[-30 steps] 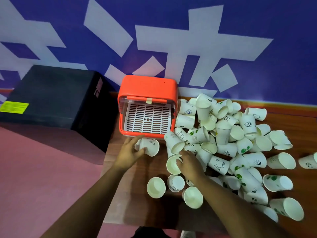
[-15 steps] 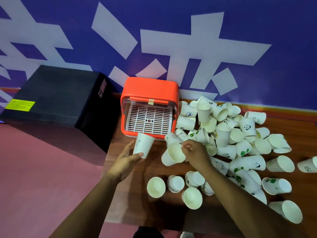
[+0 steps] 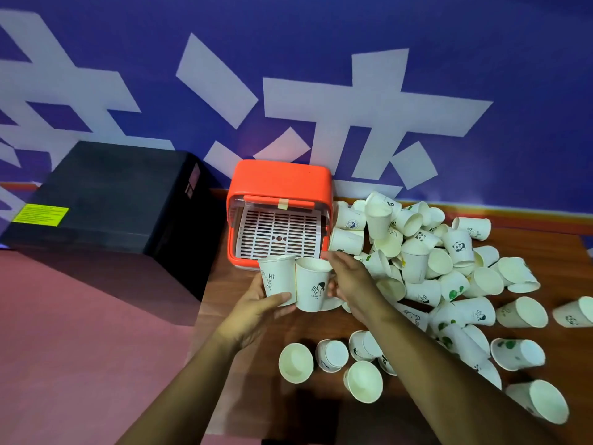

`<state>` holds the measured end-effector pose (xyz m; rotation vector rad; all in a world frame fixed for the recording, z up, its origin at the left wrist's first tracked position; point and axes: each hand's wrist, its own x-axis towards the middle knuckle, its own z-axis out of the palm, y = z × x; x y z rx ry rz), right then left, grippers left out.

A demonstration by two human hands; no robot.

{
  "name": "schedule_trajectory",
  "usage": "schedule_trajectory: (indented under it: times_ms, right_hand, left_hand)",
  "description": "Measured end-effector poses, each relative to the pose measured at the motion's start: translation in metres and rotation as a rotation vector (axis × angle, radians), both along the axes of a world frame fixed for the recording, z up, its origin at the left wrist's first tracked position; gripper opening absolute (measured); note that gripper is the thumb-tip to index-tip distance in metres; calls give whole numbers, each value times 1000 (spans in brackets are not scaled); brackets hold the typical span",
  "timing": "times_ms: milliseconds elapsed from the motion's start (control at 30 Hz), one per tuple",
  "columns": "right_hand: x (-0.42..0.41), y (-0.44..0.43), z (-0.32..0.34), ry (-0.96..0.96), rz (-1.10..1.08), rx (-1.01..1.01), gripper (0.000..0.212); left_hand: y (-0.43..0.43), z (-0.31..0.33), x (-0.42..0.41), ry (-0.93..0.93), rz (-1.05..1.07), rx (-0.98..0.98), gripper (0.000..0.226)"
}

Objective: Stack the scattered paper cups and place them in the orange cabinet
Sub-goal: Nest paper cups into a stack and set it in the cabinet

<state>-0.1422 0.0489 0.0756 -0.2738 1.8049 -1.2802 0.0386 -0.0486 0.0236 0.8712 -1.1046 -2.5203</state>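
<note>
My left hand (image 3: 256, 308) holds a white paper cup marked "Hi" (image 3: 278, 277) upright, just in front of the orange cabinet (image 3: 280, 181). My right hand (image 3: 349, 279) holds a second white cup with a small dark drawing (image 3: 313, 284) upright, right beside the first; the two cups touch side by side. The cabinet stands open towards me, with a white slotted tray (image 3: 279, 234) showing inside. A big heap of scattered paper cups (image 3: 426, 261) lies to the right of the cabinet on the wooden table (image 3: 256, 380).
Several loose cups (image 3: 333, 358) lie near the table's front, below my hands. A black box (image 3: 106, 203) stands left of the cabinet. The blue wall with white shapes (image 3: 353, 91) runs behind. The pink floor (image 3: 80, 348) lies past the table's left edge.
Both hands have lifted their cups and brought them together in front of the cabinet. The right hand's cup has turned from tilted to upright.
</note>
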Motion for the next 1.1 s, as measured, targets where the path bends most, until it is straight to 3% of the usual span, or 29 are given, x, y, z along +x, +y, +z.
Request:
schedule_trajectory:
  times_ms: [133, 233, 433, 533, 600, 700, 833, 1100]
  right_hand:
    - [8, 2, -2, 60, 269, -14, 48]
    - [13, -1, -5, 146, 331, 0, 62]
    - [24, -21, -14, 265, 261, -26, 58]
    - [18, -29, -17, 362, 208, 40, 52]
    - [12, -34, -22, 360, 184, 53, 49]
    - [3, -37, -33, 396, 165, 67, 49]
    - [-7, -46, -53, 401, 87, 42, 45]
    - [-13, -77, -73, 449, -26, -53, 55]
  left_hand:
    - [-4, 0, 6, -30, -1, -61, 76]
    - [-9, -1, 8, -47, 22, -45, 69]
    - [-33, -5, 3, -47, 76, -114, 57]
    - [-61, -16, 0, -204, 106, -251, 56]
    - [-81, -27, -2, -304, 83, -340, 71]
    - [-105, -38, -9, -292, 22, -470, 100]
    - [-130, -55, -25, -308, -53, -682, 82]
    - [-146, -75, -48, -418, 8, -880, 66]
